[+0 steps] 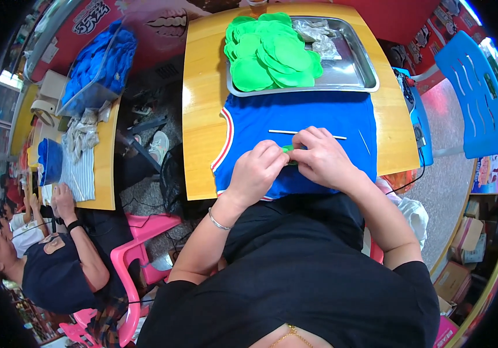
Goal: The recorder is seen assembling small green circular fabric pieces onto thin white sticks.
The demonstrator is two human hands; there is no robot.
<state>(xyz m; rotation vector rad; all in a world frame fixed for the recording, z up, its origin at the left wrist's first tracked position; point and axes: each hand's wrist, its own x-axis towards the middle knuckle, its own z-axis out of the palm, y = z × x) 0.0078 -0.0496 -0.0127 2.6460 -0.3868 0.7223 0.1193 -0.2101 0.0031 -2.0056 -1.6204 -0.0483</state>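
Note:
My left hand (pixel 256 173) and my right hand (pixel 325 158) meet over a blue sleeveless jersey (pixel 312 113) with red and white trim, spread on the table. Between their pinched fingertips is a small piece of green fabric (pixel 287 149), mostly covered by the fingers. Just beyond the hands, a thin white stick (pixel 281 131) lies on the jersey, partly hidden by my right hand. A second, thinner rod (pixel 365 142) rests to the right. Farther off stands a metal tray (pixel 350 78) with a heap of round green fabric pieces (pixel 275 52).
Small clear bags (pixel 319 37) sit in the tray. The wooden table (pixel 202 116) is edged by a blue chair (pixel 472 95) at right. At left, a co-worker (pixel 57 261) sits at another table with a bin of blue cloth (pixel 101 64). A pink chair (pixel 124 261) stands between us.

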